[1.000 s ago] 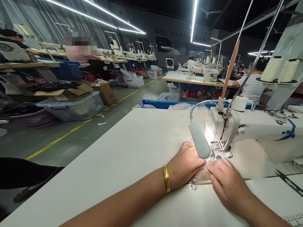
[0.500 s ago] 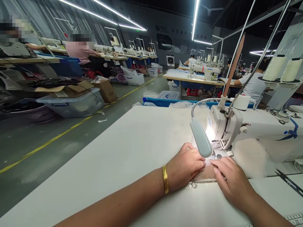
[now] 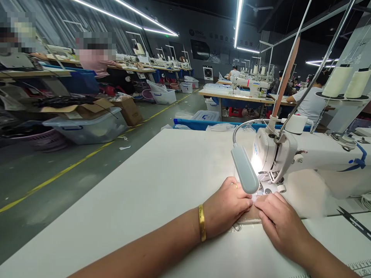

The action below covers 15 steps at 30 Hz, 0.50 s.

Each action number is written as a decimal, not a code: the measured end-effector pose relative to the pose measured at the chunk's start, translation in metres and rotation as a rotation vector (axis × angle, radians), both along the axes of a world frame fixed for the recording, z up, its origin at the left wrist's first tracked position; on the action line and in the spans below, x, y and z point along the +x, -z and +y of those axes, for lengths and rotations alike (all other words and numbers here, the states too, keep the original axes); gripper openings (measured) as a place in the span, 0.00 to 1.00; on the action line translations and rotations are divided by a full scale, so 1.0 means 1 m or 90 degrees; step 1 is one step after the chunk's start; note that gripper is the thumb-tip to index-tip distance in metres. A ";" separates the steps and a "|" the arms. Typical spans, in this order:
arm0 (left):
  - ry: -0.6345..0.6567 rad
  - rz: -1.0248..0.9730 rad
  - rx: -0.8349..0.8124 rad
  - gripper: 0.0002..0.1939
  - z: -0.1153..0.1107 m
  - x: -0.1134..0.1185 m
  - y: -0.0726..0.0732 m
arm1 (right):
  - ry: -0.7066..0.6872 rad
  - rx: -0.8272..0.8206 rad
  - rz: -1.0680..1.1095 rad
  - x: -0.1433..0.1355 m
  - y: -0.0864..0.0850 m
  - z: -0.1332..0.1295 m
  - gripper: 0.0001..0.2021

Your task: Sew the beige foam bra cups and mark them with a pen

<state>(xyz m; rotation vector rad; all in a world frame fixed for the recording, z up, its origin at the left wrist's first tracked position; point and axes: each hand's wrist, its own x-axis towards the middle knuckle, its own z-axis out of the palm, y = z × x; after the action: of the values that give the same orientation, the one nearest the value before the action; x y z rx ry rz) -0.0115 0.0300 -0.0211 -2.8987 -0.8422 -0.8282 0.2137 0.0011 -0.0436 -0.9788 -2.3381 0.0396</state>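
A small brownish-pink fabric piece point(image 3: 251, 216) with a pale lower edge lies by the needle area of the white sewing machine point(image 3: 268, 152). My left hand point(image 3: 226, 208), with a gold bracelet and a ring, grips its left side with fingers bent and pressed together. From the right, my right hand point(image 3: 282, 222) pinches the same piece near its upper right part. The fingertips of both hands are close together just in front of the presser foot. A grey lamp head point(image 3: 245, 170) hangs over the left fingers and hides part of the stitching spot.
Black thread snips point(image 3: 355, 224) lie at the right, above a printed ruler scale point(image 3: 361, 266). Thread cones point(image 3: 337, 82) stand behind the machine. The white tabletop point(image 3: 139, 200) stretches left to an aisle with plastic bins point(image 3: 89, 125). Other people sit at machines further off.
My right hand has shifted slightly left, its fingertips nearer my left hand on the fabric. The left hand is nearly still. The whole view has moved a little.
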 end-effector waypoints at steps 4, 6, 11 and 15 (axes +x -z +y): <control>-0.015 -0.009 -0.026 0.11 0.000 0.001 -0.001 | -0.007 -0.004 0.004 0.000 -0.001 -0.001 0.14; -0.027 -0.014 -0.028 0.12 0.001 0.001 -0.001 | -0.004 -0.022 0.012 0.000 -0.001 -0.001 0.13; -0.013 -0.074 -0.023 0.13 0.006 0.000 0.000 | 0.008 -0.008 0.011 0.000 0.001 -0.001 0.15; -0.015 -0.097 -0.004 0.13 0.006 -0.001 0.001 | 0.017 0.023 -0.019 -0.002 0.001 0.000 0.16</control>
<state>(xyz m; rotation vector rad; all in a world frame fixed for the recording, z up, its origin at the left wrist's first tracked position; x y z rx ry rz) -0.0125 0.0363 -0.0222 -2.8539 -0.8890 -1.0564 0.2122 0.0007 -0.0448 -0.9986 -2.3442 -0.0280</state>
